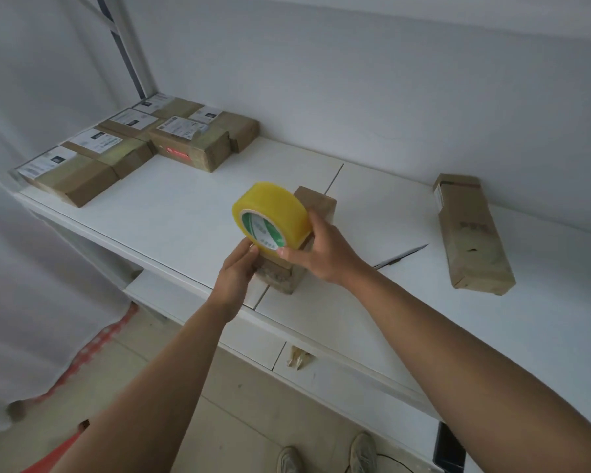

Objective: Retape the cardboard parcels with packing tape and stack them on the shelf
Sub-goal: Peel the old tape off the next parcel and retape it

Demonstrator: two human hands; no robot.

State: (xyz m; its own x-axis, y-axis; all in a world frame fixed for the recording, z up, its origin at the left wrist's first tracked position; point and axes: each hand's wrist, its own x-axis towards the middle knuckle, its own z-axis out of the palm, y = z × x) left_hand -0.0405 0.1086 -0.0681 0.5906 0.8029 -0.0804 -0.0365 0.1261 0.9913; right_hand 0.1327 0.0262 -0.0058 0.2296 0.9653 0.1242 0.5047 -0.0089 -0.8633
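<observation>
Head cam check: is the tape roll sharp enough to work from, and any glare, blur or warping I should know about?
Head view: tape roll sharp, its core label readable as green and white; right hand and left hand crisp, no motion blur; soft even light, faint shadows; wide-angle bending curves the shelf edges; frame corners darken.

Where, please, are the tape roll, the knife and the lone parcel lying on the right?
tape roll (280,203), head view, on its yellow outer band.
knife (405,255), head view, on its blade.
lone parcel (473,240), head view, on its brown top face.
</observation>
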